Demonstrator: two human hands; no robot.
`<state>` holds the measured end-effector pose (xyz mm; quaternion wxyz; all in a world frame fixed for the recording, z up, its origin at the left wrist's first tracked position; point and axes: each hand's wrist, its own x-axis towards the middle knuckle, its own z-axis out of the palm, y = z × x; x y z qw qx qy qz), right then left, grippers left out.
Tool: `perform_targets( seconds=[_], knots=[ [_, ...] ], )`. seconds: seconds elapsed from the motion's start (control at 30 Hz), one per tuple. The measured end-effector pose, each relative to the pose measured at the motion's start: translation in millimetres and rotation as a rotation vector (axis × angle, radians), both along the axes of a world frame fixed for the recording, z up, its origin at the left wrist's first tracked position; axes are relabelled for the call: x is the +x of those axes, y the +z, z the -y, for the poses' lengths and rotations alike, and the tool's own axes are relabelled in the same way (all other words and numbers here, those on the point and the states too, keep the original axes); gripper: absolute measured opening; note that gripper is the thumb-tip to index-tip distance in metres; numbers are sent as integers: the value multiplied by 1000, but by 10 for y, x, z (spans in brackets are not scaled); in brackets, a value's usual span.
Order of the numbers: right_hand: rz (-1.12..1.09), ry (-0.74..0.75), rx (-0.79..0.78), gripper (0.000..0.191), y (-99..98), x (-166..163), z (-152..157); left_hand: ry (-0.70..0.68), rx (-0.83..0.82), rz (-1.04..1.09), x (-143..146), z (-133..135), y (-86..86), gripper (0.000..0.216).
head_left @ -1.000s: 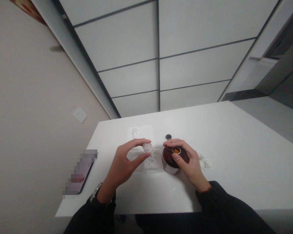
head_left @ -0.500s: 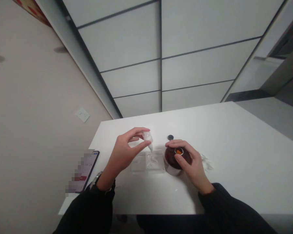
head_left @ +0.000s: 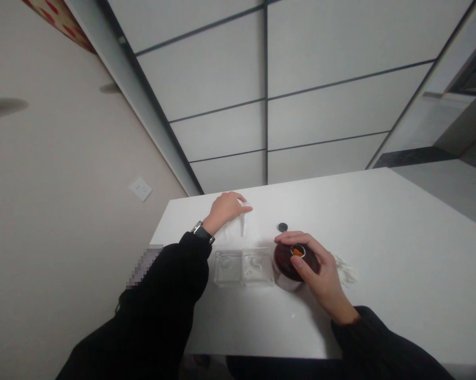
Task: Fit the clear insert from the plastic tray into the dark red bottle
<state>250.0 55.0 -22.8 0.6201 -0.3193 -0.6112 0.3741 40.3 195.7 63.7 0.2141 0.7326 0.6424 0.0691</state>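
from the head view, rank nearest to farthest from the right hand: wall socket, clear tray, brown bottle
1. Brown bottle: touched by the right hand
2. Clear tray: just left of the bottle
3. Wall socket: far off to the left

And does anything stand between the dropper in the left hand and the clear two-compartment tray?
Nothing visible does. The left hand holds the dropper tip down on the far side of the clear two-compartment tray. The brown bottle, with the right hand on it, and the small black cap are both off to the right.
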Motion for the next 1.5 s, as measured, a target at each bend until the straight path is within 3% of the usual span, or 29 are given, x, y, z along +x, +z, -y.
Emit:
perform_targets(
  seconds=[0.33,0.47,0.57,0.63,0.7,0.77,0.9,1.0,1.07,1.3,1.5],
  knots=[
    [-4,6,12,17,39,2,6,-8,-63,-175,39,-182,-261,35],
    [4,11,6,16,54,8,14,16,28,-100,17,-135,-180,34],
    [3,20,-1,16,48,10,13,29,118,35,-146,89,50,44],
    [-2,22,-14,18,27,11,7,24,154,147,-322,370,185,44],
    [-6,25,-16,23,-6,16,-7,18,169,251,-517,730,213,44],
    [-3,36,-7,29,-40,28,-28,9,155,346,-689,1110,101,51],
    [23,51,-15,40,-78,73,-48,-11,106,491,-855,1691,-369,91],
    [39,24,-38,43,-83,110,8,19,81,564,-844,1867,-665,99],
    [44,1,-49,45,-83,130,86,51,91,595,-816,1877,-768,97],
    [50,64,-55,66,-46,133,438,108,131,672,-793,1815,-792,77],
    [87,201,-114,77,-56,-14,622,150,102,718,-870,2069,-718,81]
  ],
)
